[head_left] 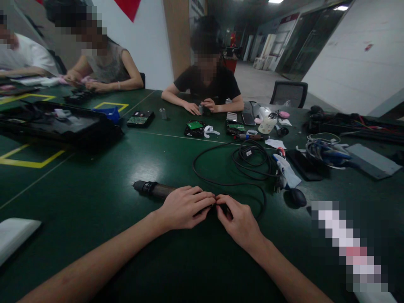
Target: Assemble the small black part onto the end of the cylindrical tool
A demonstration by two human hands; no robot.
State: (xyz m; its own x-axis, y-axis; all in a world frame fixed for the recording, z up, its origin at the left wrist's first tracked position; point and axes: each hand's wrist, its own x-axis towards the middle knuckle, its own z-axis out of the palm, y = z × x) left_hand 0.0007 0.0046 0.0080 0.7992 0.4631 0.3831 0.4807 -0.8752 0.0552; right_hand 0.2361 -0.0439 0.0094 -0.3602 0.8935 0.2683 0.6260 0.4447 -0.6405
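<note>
An electric screwdriver lies on the green table in front of me, its dark chuck pointing left. My left hand is closed over its rear half, hiding much of the body. Close beside it, fingertips nearly meeting the left ones, my right hand pinches the cable end at the tool's tail. The fingers mostly cover that joint, so I cannot tell whether the plug is seated. From there a black cable curves right and runs back into loose coils.
Across the table, a co-worker handles a small metal cylinder. Circuit boards, another screwdriver and a patterned jar lie before them. A large black tray stands left; a black phone-like slab and a mouse lie right.
</note>
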